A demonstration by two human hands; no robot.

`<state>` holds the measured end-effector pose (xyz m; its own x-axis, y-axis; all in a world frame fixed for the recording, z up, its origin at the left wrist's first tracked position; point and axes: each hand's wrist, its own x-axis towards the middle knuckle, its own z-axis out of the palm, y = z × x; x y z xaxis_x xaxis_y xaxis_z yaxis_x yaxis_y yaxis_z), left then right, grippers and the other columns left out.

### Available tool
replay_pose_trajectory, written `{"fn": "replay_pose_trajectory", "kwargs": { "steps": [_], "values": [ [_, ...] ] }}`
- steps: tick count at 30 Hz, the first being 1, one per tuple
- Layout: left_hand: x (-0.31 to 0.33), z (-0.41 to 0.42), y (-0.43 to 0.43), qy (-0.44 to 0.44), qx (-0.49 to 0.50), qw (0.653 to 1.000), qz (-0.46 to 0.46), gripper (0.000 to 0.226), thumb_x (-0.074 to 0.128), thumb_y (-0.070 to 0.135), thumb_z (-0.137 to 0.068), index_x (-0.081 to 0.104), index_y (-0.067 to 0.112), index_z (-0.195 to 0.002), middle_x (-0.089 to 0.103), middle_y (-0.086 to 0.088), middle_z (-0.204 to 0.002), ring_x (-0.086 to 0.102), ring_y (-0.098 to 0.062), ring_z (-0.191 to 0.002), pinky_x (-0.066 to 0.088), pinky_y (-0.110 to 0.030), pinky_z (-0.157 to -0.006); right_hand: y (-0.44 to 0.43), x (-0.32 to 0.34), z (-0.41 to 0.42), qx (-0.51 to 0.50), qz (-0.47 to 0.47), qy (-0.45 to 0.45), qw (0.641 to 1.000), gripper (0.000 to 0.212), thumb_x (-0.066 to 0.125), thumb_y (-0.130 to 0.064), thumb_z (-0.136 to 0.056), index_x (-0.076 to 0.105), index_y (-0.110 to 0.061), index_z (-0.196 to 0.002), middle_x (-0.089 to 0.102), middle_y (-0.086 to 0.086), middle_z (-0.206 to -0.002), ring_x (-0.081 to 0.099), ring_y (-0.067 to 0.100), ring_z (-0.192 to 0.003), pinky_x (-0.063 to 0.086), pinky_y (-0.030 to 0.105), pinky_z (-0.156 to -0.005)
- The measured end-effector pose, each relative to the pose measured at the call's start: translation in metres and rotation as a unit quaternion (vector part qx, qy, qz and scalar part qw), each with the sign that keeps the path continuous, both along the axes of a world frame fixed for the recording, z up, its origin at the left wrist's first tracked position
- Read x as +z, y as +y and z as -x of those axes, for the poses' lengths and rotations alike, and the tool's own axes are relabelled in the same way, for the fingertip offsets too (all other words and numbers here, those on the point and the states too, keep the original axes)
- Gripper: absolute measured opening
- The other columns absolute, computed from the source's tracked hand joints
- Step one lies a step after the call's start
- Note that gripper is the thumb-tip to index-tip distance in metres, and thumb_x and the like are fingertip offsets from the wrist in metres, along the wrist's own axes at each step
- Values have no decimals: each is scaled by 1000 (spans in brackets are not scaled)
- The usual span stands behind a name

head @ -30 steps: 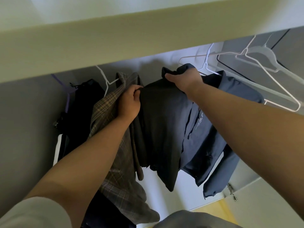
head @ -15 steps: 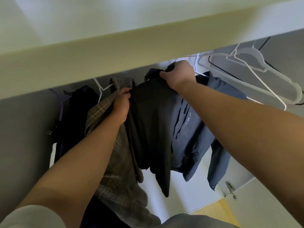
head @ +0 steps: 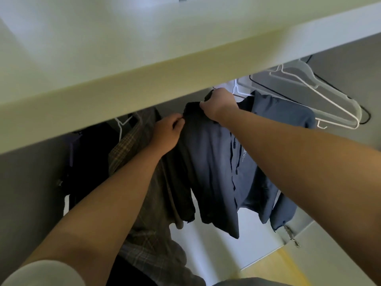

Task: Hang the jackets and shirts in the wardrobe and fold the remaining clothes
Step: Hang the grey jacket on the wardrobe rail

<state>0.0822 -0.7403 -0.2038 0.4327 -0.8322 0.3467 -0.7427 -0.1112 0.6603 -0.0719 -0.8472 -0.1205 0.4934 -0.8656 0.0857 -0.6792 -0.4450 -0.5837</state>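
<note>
Grips dark shirt at collar with right hand — pinches its left shoulder with left hand. Hangs lengthwise below both grips, right one farther.

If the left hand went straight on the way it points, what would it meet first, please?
The dark shirt, which the left hand pinches at the shoulder; beyond it, probably the right hand gripping the collar, though depth is unclear.

wardrobe | hung inside, left to right: black garment, plaid shirt, dark shirt, blue-grey jacket | white hangers are hung far right | rail is hidden by top panel
</note>
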Motion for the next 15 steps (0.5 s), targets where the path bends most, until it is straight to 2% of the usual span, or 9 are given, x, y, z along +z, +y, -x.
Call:
{"fn": "replay_pose_trajectory", "kwargs": {
  "steps": [2,3,5,7,8,10,11,13,15],
  "values": [
    [-4,4,-2,77,15,996,-31,26,46,24,-108,67,20,-95,64,-5,-97,53,-14,-95,41,-28,-79,1,-1,8,10,-11,-31,999,25,58,-18,-96,64,0,-113,68,18,-109,65,35,-101,57,39,-82],
    [-4,6,-4,150,27,988,-37,27,44,26,-110,68,20,-100,63,-4,-103,53,-14,-99,39,-26,-84,3,-2,13,18,-7,-46,999,28,60,-20,-96,62,-2,-117,68,15,-110,64,34,-103,55,36,-81],
    [-2,10,-11,255,57,964,-52,39,40,31,-110,66,5,-125,62,-7,-123,56,-18,-114,42,-27,-99,4,-4,26,32,29,-68,997,32,61,-34,-95,60,-14,-120,67,6,-106,63,30,-102,53,35,-78],
    [5,12,-21,278,90,953,-83,53,35,41,-110,61,1,-134,60,-18,-136,56,-30,-126,42,-39,-111,2,-10,46,11,147,-91,985,28,55,-49,-95,60,-23,-103,68,1,-96,63,26,-90,52,35,-70],
    [11,12,-25,280,103,950,-96,60,32,48,-109,57,3,-140,55,-20,-143,52,-33,-132,39,-43,-114,0,-14,57,-11,220,-121,968,29,52,-50,-95,59,-23,-93,68,2,-91,61,27,-87,48,34,-66],
    [26,15,-33,280,106,947,-116,75,24,64,-104,43,10,-153,40,-16,-158,41,-33,-143,32,-46,-120,-10,-17,82,-61,321,-173,929,27,53,-42,-96,61,-17,-87,66,8,-92,58,33,-93,40,34,-68],
    [35,16,-38,279,103,947,-124,81,23,70,-101,38,12,-156,35,-14,-162,37,-32,-146,28,-46,-122,-18,-18,94,-94,338,-173,920,27,53,-39,-96,64,-14,-91,65,11,-99,57,35,-99,40,36,-73],
    [49,16,-48,261,96,948,-156,89,28,79,-95,37,16,-157,31,-10,-164,33,-29,-149,26,-45,-123,-38,-18,111,-151,292,-109,938,34,50,-43,-96,66,-16,-109,63,13,-116,54,37,-112,40,41,-86],
    [60,17,-59,233,85,947,-206,92,36,82,-90,42,17,-155,34,-8,-163,36,-29,-147,28,-45,-122,-54,-14,120,-148,156,-17,976,45,41,-57,-97,63,-24,-117,62,11,-119,54,34,-118,36,46,-98]
  ]
}}
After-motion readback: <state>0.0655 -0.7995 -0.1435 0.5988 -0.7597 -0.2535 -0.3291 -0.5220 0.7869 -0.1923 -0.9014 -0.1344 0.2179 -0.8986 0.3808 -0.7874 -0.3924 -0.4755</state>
